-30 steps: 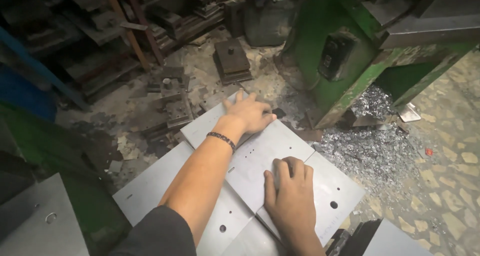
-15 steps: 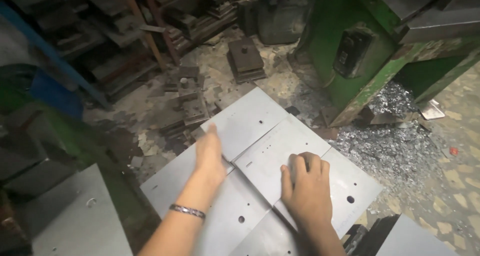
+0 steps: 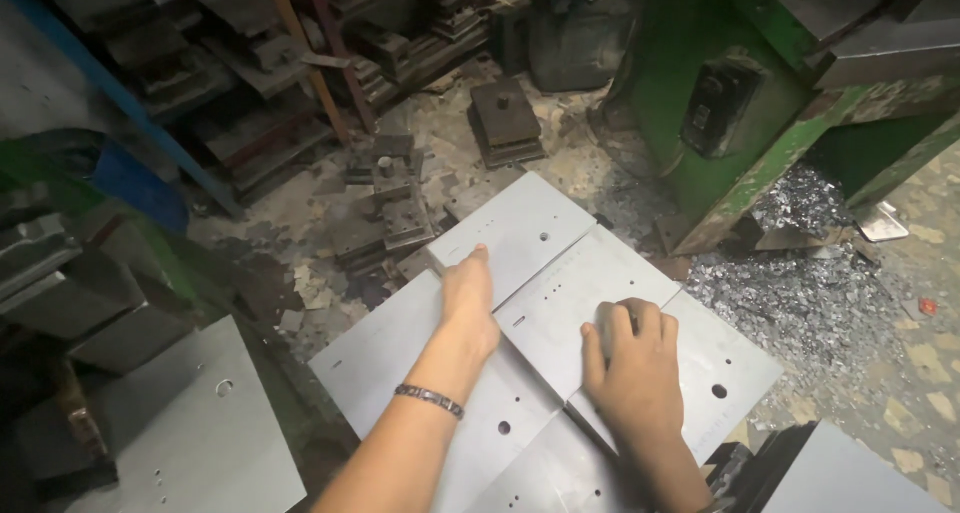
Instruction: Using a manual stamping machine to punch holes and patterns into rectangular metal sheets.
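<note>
sheet stack (image 3: 560, 273) partly under both hands.

No packages, signs or screens show. On the green press (image 3: 740, 103), one dark rectangular plate (image 3: 712, 108) sits on its slanted front face — whether it bears a label cannot be told — upper right of the sheets.
</note>
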